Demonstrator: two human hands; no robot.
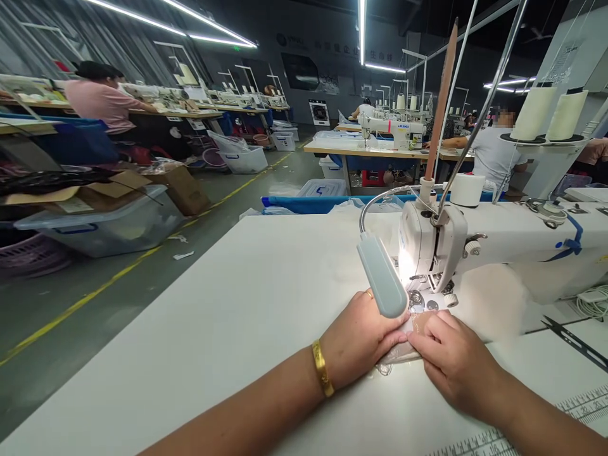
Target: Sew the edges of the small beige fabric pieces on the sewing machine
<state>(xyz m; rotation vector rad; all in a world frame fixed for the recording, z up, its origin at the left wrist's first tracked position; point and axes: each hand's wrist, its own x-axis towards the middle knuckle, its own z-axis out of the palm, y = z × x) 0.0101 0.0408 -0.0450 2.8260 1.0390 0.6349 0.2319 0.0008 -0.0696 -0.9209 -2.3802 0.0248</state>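
A small beige fabric piece [403,353] with lace-like edging lies at the foot of a white sewing machine [422,237], under its lit needle area. My left hand [356,335], with a gold bracelet [322,368] at the wrist, grips the fabric's left side, thumb pressed on it. A grey-green lamp head [382,277] hides part of its fingers. From the right, my right hand [458,361] pinches the same fabric with curled fingers, close to the left thumb. The needle tip is too small to make out.
Black thread snips [577,345] and a clear ruler [584,405] lie on the white table [237,329] at right. Thread cones [534,113] stand behind the machine. A plastic bin [109,225] sits on the floor at left. Co-workers sit at other machines.
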